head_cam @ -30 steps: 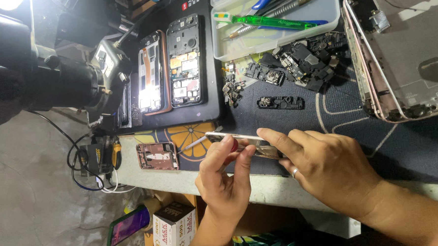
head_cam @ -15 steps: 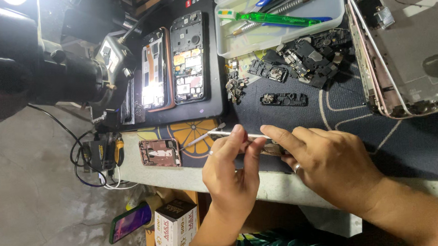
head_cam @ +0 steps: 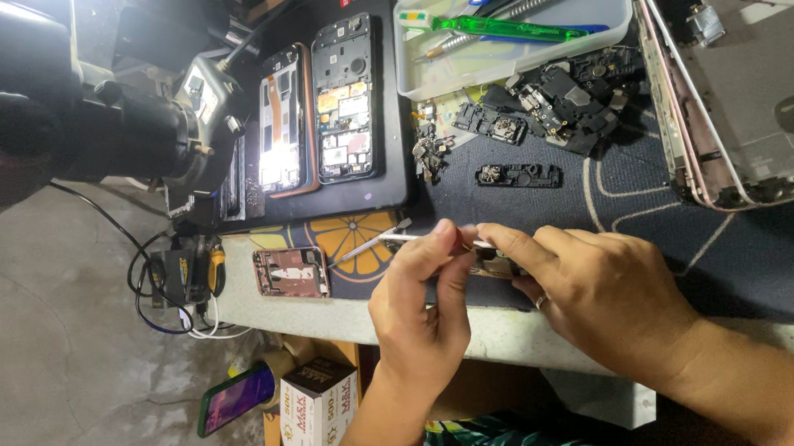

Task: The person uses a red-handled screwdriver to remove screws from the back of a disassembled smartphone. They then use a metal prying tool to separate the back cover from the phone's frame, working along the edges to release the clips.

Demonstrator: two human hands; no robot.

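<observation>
Both hands pinch small work at the tabletop (head_cam: 527, 329) edge.
Left hand (head_cam: 423, 307) fingers clamp a thin metal tool (head_cam: 376, 243), long axis pointing frame-left; right hand (head_cam: 601, 299) fingers grip a small part (head_cam: 495, 263); loose black parts (head_cam: 552, 100) above.

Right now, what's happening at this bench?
A person works a slim metal tool with both hands: the left hand pinches it and the right hand presses a small part to the dark mat. Two opened phones and loose black parts lie beyond, beside a clear tray of tools.
</observation>
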